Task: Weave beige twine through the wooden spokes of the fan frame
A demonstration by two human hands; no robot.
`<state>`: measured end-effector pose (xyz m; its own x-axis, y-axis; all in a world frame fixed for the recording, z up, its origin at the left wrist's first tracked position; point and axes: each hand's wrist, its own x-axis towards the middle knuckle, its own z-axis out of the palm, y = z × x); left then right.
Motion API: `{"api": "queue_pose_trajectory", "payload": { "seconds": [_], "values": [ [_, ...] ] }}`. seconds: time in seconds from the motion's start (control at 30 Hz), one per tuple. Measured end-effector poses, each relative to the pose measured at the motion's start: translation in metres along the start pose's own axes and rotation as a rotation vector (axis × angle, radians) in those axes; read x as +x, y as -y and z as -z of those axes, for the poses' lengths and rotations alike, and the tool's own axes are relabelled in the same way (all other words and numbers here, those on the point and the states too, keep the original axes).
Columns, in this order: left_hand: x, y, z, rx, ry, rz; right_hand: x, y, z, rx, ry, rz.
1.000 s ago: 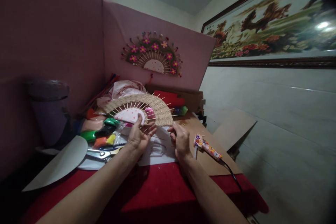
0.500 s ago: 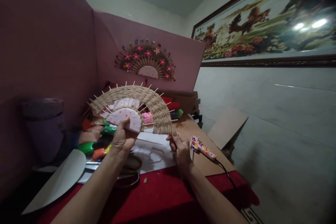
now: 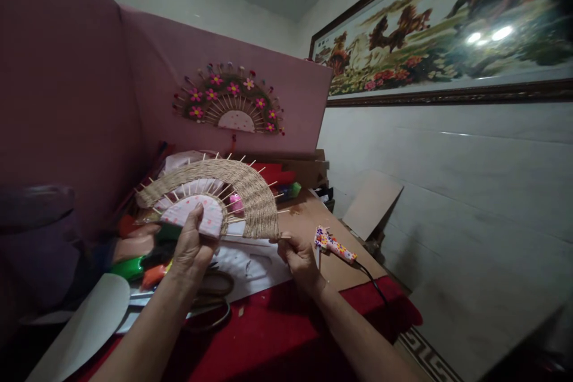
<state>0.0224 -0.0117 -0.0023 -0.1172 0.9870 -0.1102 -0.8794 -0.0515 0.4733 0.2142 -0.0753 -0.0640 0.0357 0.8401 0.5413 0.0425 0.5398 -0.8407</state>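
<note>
A half-round fan (image 3: pixel 255 206), woven of straw-coloured twine over thin wooden sticks, is held up in front of me. The stick tips poke out past its curved edge. My left hand (image 3: pixel 194 245) grips its pale half-circle base (image 3: pixel 190 215), which has small pink marks; the thumb lies on the front. At the lower right corner of the weave, my right hand (image 3: pixel 298 256) is closed with thumb and fingertips pinching the fan by the end of a stick. Scissors (image 3: pixel 217 283) with dark looped handles lie below my left hand, partly hidden by the forearm.
A decorated glue gun (image 3: pixel 333 245) with a black cord lies right of my right hand on a brown board (image 3: pixel 358 271). Coloured packets (image 3: pixel 128 267) crowd the left. A finished flowered fan (image 3: pixel 235 101) hangs on the pink panel. Red cloth (image 3: pixel 264 340) covers the front.
The view has turned a little to the right, so the scene sits further left. The fan stays in both hands and now sits slightly lower; the fingers at its corner have shifted slightly.
</note>
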Motion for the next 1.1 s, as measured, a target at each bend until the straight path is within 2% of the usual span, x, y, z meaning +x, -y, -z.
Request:
{"api": "queue_pose_trajectory", "payload": {
  "seconds": [0.3,0.53,0.8,1.1],
  "values": [
    [0.002,0.004,0.001,-0.044,-0.009,0.01,0.0,0.011,-0.008,0.215,0.036,-0.141],
    [0.003,0.0,0.003,-0.043,0.018,0.057,0.004,0.018,-0.003,0.1,0.015,-0.168],
    [0.001,-0.003,0.0,0.064,0.057,0.091,0.017,0.027,0.006,-0.107,0.085,-0.031],
    [-0.004,-0.005,-0.004,0.162,0.007,0.052,0.027,0.037,0.035,-0.62,-0.069,0.319]
  ]
}}
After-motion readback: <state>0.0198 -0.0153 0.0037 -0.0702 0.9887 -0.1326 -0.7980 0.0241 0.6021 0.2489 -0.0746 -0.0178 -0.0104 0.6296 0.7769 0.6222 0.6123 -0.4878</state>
